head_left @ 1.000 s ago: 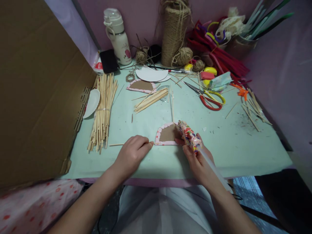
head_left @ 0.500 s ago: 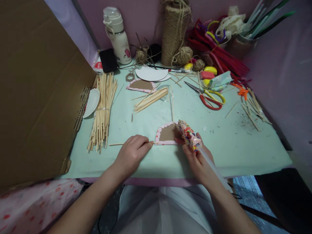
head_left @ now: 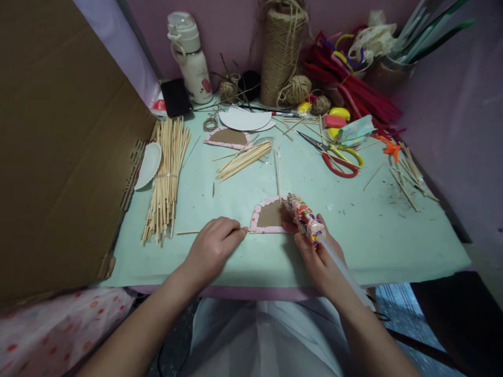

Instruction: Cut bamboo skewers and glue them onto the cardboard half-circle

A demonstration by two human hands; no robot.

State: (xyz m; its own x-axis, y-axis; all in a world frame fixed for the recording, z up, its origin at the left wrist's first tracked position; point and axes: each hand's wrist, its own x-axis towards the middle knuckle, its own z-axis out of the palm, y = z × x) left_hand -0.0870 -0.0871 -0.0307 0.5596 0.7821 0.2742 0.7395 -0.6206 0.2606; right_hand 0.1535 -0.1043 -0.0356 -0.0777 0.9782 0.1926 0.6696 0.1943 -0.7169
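Pinch the thin stick (head_left: 187, 232) tight in the closed left hand (head_left: 214, 248), flat beside the half-round card (head_left: 270, 215), and gently aim the glue gun (head_left: 304, 217) gripped in the right hand (head_left: 320, 260).

Worktop (head_left: 373, 235): pale green (speckled with scraps).
Left: skewers (head_left: 165, 178).
Middle: half-disc (head_left: 269, 215).
Right: scissors (head_left: 338, 157).
Back: twine (head_left: 281, 52), bottle (head_left: 190, 57), phone (head_left: 175, 98).

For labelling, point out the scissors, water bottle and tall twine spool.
scissors (head_left: 325, 152), head view, near pivot.
water bottle (head_left: 198, 76), head view, body.
tall twine spool (head_left: 280, 52), head view, side.
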